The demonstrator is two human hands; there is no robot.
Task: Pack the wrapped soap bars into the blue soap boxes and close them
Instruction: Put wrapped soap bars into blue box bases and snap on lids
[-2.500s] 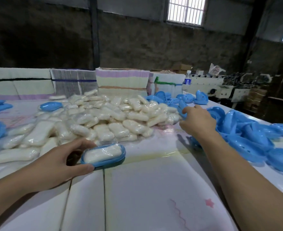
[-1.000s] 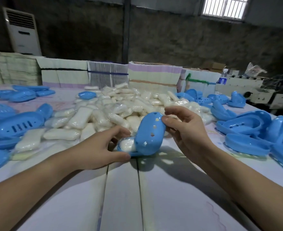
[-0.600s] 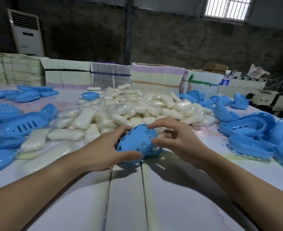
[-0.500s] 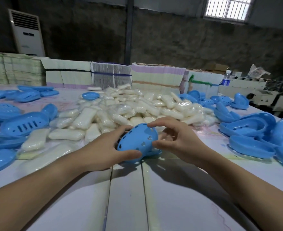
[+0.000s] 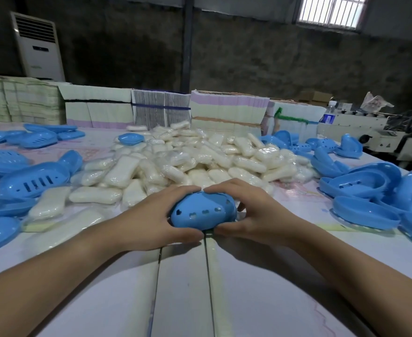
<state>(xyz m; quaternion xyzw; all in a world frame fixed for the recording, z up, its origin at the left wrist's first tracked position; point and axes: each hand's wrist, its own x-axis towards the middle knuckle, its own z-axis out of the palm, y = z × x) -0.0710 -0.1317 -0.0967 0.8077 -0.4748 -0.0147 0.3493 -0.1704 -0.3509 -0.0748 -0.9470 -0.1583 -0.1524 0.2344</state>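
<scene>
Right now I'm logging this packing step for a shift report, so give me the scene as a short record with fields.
left hand: left hand grips the soap box
right hand: right hand grips the same box
box state: lid down over the base, on the table
soap: pile of wrapped bars behind the hands
spare parts: loose blue shells at right, more at left

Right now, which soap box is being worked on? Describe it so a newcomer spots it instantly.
Start at the big heap of wrapped soap bars mid-table, then come toward the camera to its near edge. There the left hand and right hand grip one blue soap box between them. Unlike the open blue shells scattered either side, its lid is down, heart-shaped holes showing.
</scene>
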